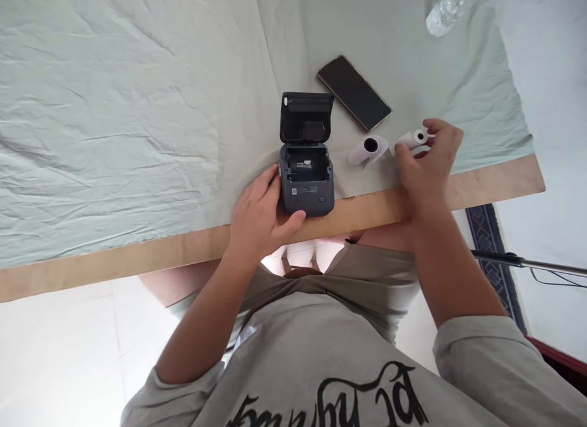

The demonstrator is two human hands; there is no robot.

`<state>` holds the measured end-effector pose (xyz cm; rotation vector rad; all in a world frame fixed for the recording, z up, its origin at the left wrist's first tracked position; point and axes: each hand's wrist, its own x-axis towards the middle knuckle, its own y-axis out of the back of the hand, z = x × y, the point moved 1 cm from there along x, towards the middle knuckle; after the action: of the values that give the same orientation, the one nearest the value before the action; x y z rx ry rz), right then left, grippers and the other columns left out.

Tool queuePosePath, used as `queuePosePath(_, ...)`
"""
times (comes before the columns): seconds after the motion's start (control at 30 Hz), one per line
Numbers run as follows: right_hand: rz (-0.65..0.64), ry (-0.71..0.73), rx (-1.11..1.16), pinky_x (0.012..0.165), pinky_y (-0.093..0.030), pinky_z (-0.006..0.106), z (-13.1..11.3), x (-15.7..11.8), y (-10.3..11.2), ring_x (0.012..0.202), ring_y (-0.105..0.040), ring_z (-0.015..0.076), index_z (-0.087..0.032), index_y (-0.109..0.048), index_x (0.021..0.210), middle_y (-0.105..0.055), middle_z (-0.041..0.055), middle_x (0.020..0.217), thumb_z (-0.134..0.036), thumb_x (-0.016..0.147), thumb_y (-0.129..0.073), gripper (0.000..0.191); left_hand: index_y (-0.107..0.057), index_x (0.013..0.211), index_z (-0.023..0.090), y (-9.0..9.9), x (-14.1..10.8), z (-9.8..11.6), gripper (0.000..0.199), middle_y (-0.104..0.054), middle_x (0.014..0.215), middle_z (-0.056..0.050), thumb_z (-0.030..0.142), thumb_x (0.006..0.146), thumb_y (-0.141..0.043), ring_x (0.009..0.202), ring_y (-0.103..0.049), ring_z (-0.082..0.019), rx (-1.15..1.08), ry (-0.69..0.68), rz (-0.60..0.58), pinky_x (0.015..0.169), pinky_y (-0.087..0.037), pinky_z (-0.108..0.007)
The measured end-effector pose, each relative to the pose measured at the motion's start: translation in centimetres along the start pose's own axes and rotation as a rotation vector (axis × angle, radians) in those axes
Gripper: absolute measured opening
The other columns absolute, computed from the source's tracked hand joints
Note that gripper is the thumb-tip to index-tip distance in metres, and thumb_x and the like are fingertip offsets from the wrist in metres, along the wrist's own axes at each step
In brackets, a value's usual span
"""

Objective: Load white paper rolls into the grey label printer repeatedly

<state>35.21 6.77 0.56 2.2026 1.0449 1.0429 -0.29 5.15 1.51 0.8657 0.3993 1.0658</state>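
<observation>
A small dark printer (pixel 306 194) stands near the table's front edge, its lid (pixel 306 118) raised and its inner compartment showing. My left hand (pixel 262 216) holds the printer by its left side and front corner, fingers on the side and thumb at the front. Right of the printer lies a white paper roll (pixel 360 153) with a dark core and a loose end. Further right, my right hand (pixel 428 161) has its thumb and fingers around a smaller white roll (pixel 409 141).
Behind the rolls a black phone (pixel 354 93) lies at a slant. A clear plastic bottle (pixel 452 11) lies at the back right. The pale green cloth (pixel 137 109) covers the table down to a bare wooden edge (pixel 183 251).
</observation>
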Motion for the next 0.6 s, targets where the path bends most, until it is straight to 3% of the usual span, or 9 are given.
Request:
queuePosePath(0.17, -0.035, -0.062, 0.071, 0.076, -0.053, 0.043, 0.9, 0.0, -1.4, 0.082, -0.061, 0.0223, -0.032, -0.061, 0.114, -0.066, 0.0038, 0.100, -0.033, 0.077, -0.077, 0.041, -0.051, 0.155, 0.011, 0.0, 0.0, 0.1, 0.079, -0.050, 0.163, -0.020, 0.066, 0.099, -0.045, 0.148, -0.051, -0.038, 0.008, 0.003, -0.004, 0.122, -0.045, -0.051)
queuePosePath(0.37, -0.201, 0.017, 0.259, 0.079, -0.054, 0.038, -0.2, -0.9, -1.0, 0.089, -0.067, 0.0190, -0.029, -0.058, 0.124, -0.072, 0.0038, 0.114, -0.020, 0.079, -0.061, 0.046, -0.052, 0.154, 0.008, 0.0, 0.0, 0.3, 0.081, -0.053, 0.160, -0.021, 0.067, 0.100, -0.041, 0.147, -0.053, -0.038, 0.016, 0.007, 0.014, 0.122, -0.045, -0.050)
queuePosePath(0.6, -0.100, 0.052, 0.068, 0.080, -0.056, 0.043, -0.4, -0.9, -1.0, 0.083, -0.061, 0.0202, -0.030, -0.067, 0.120, -0.066, 0.0059, 0.110, -0.029, 0.082, -0.068, 0.038, -0.052, 0.155, 0.011, 0.1, 0.0, 0.4, 0.076, -0.054, 0.160, -0.020, 0.063, 0.100, -0.046, 0.146, -0.054, -0.039, 0.010, 0.019, 0.007, 0.120, -0.046, -0.053)
